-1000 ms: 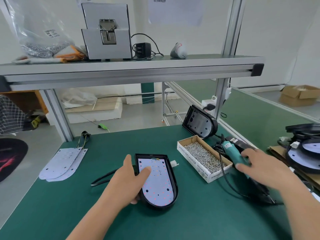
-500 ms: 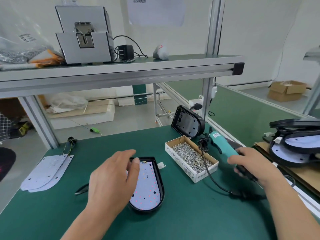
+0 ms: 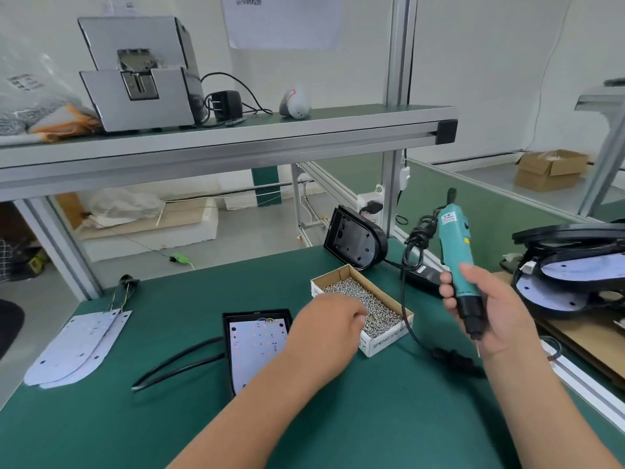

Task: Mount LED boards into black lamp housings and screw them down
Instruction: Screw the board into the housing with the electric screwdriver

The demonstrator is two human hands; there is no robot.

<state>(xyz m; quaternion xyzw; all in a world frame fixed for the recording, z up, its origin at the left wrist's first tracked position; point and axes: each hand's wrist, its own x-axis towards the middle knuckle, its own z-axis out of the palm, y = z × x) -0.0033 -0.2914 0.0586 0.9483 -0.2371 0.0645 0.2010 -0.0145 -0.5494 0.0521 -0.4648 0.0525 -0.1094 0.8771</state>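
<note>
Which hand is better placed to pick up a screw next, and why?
The left. The left hand is over the box, fingers curled down at the screws, while the right hand grips the screwdriver, raised off the bench.

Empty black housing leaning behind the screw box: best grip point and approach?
Probably pinch the upper rim of the empty black housing from above, thumb inside the open cavity, fingers behind. It stands on edge, cavity facing the person, so the thin wall is exposed at the top; the screw box sits in front of its base, making a low approach awkward.
</note>
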